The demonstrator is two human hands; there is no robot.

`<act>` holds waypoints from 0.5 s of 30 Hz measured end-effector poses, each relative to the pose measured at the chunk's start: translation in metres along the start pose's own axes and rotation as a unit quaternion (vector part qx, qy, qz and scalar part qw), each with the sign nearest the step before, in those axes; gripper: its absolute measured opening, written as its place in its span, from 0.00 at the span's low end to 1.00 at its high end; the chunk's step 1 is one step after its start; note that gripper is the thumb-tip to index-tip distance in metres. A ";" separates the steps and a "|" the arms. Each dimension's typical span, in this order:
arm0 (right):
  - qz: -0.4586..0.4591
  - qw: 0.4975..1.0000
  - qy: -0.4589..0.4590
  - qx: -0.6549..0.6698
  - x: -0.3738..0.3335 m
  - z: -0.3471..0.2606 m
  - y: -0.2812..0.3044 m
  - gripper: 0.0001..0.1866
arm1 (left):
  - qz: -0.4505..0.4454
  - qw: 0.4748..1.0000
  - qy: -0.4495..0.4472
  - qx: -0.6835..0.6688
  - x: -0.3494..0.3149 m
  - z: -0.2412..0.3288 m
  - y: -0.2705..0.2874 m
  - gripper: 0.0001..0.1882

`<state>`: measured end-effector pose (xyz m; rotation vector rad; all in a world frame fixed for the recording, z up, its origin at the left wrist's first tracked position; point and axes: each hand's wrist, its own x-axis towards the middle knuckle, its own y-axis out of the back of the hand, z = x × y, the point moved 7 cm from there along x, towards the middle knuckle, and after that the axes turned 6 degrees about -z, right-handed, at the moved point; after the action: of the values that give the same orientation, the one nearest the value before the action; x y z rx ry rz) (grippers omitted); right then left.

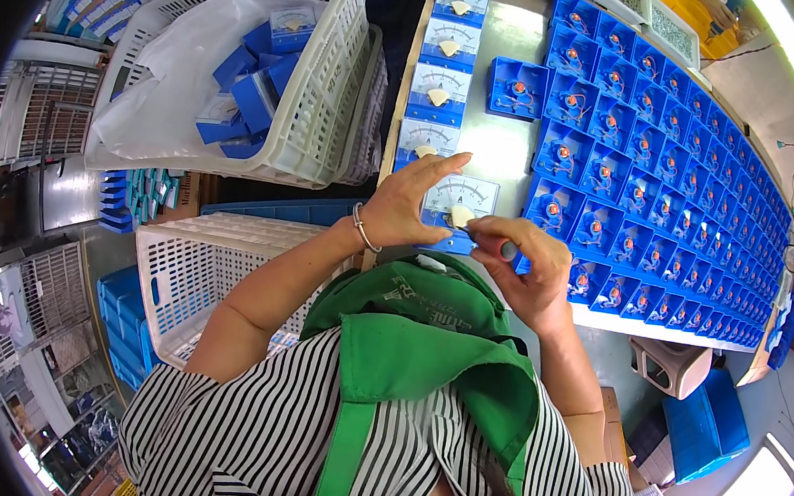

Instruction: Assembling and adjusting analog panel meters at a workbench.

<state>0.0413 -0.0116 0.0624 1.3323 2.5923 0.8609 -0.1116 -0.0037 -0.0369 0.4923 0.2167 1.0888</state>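
A blue-based, clear-fronted rectangular panel meter with a cream fan-shaped piece on its face lies between the hands. At its left side, the left hand is half open, thumb and fingers bracketing it; whether they grip it, I cannot tell. At its lower right, the right hand is closed around a reddish-ended round handle. Beyond the meter runs a row of similar meters; to its right, open blue square plastic cases.

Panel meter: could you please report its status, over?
Left hand spread beside panel meter; right hand gripping tool handle; dial visible; right fingertips obscure lower right.
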 end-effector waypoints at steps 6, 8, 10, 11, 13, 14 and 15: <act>0.050 0.988 -0.048 0.136 -0.016 0.016 -0.002 0.16 | 0.003 1.000 0.013 -0.021 0.001 -0.001 0.003 0.51; 0.060 0.987 -0.057 0.135 -0.023 0.021 -0.004 0.15 | 0.005 1.000 0.003 -0.006 0.000 0.002 0.002 0.51; 0.106 0.980 -0.070 0.152 -0.027 0.024 -0.003 0.12 | 0.003 1.000 0.013 -0.012 -0.001 0.002 0.002 0.51; 0.107 0.980 -0.070 0.152 -0.027 0.024 -0.004 0.12 | 0.002 1.000 0.023 -0.017 -0.002 0.002 0.002 0.51; 0.115 0.978 -0.071 0.157 -0.028 0.024 -0.005 0.10 | 0.000 0.999 0.028 -0.018 -0.004 0.003 0.003 0.51; 0.115 0.978 -0.071 0.156 -0.028 0.024 -0.005 0.10 | -0.001 0.999 0.033 -0.019 -0.004 0.003 0.003 0.51; 0.120 0.976 -0.073 0.166 -0.029 0.025 -0.006 0.11 | -0.001 0.999 0.032 -0.019 -0.004 0.004 0.003 0.51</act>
<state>0.0629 -0.0255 0.0344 1.7494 2.5734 0.3397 -0.1145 -0.0070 -0.0326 0.4237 0.2531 1.1054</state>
